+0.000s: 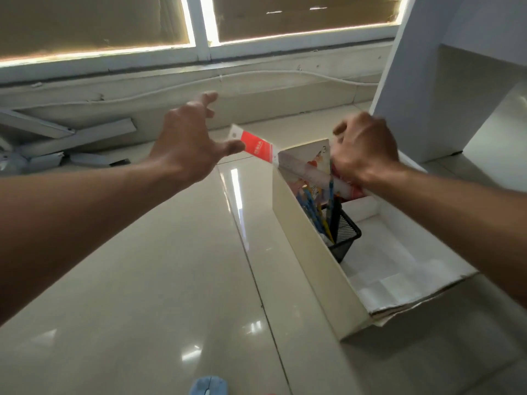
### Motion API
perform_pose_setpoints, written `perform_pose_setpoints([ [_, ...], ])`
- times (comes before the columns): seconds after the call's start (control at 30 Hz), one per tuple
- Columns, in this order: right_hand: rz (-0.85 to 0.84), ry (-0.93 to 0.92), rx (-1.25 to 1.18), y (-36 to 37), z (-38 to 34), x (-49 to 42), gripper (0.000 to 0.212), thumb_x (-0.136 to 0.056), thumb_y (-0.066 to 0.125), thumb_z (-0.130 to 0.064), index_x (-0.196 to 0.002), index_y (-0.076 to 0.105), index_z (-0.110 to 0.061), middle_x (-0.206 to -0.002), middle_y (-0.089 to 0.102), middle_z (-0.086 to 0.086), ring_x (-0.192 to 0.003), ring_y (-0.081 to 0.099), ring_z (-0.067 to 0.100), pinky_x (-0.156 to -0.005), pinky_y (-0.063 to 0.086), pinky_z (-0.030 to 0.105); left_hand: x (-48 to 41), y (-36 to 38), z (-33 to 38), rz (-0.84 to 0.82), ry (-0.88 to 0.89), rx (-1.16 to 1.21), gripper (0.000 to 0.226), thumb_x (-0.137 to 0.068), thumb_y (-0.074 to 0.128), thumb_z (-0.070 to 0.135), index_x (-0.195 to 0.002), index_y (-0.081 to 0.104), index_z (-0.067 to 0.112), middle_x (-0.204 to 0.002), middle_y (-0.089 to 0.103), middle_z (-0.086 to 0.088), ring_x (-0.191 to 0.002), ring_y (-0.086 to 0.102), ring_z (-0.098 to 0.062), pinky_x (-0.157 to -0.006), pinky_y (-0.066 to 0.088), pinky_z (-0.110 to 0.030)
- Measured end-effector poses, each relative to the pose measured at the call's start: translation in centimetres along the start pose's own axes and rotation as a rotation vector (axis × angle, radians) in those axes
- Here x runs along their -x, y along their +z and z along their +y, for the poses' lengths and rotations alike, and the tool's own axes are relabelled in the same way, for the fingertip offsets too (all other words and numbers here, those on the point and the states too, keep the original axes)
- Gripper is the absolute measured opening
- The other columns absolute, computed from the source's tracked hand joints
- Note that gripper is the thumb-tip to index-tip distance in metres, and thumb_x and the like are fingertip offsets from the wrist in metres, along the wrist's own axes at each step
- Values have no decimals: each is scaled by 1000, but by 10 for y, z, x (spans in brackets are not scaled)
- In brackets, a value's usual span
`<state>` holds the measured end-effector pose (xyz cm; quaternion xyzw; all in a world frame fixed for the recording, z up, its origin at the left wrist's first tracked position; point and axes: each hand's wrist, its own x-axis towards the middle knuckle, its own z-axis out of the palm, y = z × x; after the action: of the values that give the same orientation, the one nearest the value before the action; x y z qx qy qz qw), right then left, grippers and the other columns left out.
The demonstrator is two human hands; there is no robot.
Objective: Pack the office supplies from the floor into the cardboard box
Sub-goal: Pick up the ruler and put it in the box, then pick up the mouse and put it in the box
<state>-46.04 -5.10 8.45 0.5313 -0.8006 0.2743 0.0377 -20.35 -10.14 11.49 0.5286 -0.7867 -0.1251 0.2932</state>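
Red-topped ruler (258, 146) juts slanted over the far rim of the cardboard box (308, 252). My right hand (366, 151) seemingly grips it above the box; my left hand (188, 141) hovers spread beside the box. I judge that next it should tip down inside, past the pen holder (348, 238).

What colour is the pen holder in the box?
The pen holder is black wire mesh, shown in the head view.

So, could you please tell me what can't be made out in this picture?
All head view.
Right hand: blurred, back to camera; its grip is hidden.
Ruler: lower end vanishes behind the right hand.
Pen holder: base partly hidden by the box wall.
Blue thing: cut off by the bottom edge, unidentifiable.
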Motion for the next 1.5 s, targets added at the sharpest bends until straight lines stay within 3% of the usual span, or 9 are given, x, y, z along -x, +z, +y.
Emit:
perform_pose_setpoints([
  [0.13, 52, -272, -108, -15, -70, 16, 29, -97, 55, -28, -122, 69, -22, -113, 74, 1, -103, 68, 20, -90, 56, 32, 35, -31, -28, 64, -91, 31, 106, -76, 86, 41, -160, 27, 16, -152, 49, -9, -137, 49, -21, -111, 44, -37],
  [0.23, -105, -443, -195, -12, -118, 59, 40, -93, 51, -41, -127, 68, -26, -124, 72, -4, -114, 66, 17, -101, 52, 34, 80, -43, -53, 17, -176, -2, 103, -79, 84, 44, -160, 27, 17, -149, 50, -6, -133, 50, -19, -110, 45, -39],
  [0.47, -741, -720, 5, 30, -114, 192, 51, -97, 60, -41, -147, 54, -28, -142, 63, 5, -136, 52, 26, -108, 46, 42, 206, -26, -82, -578, -210, -33, 81, -80, 79, 54, -150, 51, 22, -145, 58, 4, -128, 57, -12, -105, 48, -31],
  [0.67, -933, -717, 25, 37, -80, 238, 58, -96, 65, -43, -150, 53, -25, -143, 63, 4, -135, 54, 27, -107, 45, 39, 270, 0, -69, -738, -147, 2, 92, -81, 77, 54, -156, 42, 15, -153, 51, -4, -135, 50, -19, -101, 40, -22],
  [0.87, -996, -698, -80, 28, -71, 258, 55, -91, 74, -42, -141, 62, -22, -124, 72, 5, -106, 66, 22, -80, 44, 27, 298, 3, -61, -810, -80, 23, 109, -60, 82, 71, -149, 44, 22, -146, 52, 1, -120, 49, -11, -87, 38, -16],
  [0.93, -1032, -694, -90, 28, -69, 264, 55, -88, 76, -42, -138, 63, -22, -121, 73, 0, -95, 62, 13, -73, 43, 22, 302, 1, -62, -842, -42, 34, 111, -54, 86, 70, -147, 46, 23, -143, 53, 3, -121, 48, -12, -93, 37, -18],
  [1.17, -1007, -583, -154, 33, -67, 275, 53, -80, 84, -44, -126, 70, -22, -106, 76, -3, -82, 67, 9, -74, 52, 24, 303, 0, -74, -902, 25, -18, 133, -42, 87, 71, -155, 37, 21, -152, 43, 5, -136, 37, -18, -111, 38, -32],
  [1.27, -982, -532, -173, 40, -69, 276, 49, -77, 85, -47, -119, 73, -25, -104, 76, -3, -81, 67, 10, -77, 56, 29, 303, 3, -81, -888, 62, -19, 134, -45, 91, 66, -157, 34, 21, -155, 42, 5, -138, 34, -16, -111, 35, -29],
  [1.5, -1004, -435, -187, 49, -71, 275, 68, -72, 89, -50, -131, 69, -23, -118, 73, -2, -91, 64, 8, -75, 45, 17, 305, 7, -89, -829, 138, -5, 123, -52, 91, 64, -154, 38, 21, -151, 47, 3, -135, 40, -16, -107, 37, -26],
])
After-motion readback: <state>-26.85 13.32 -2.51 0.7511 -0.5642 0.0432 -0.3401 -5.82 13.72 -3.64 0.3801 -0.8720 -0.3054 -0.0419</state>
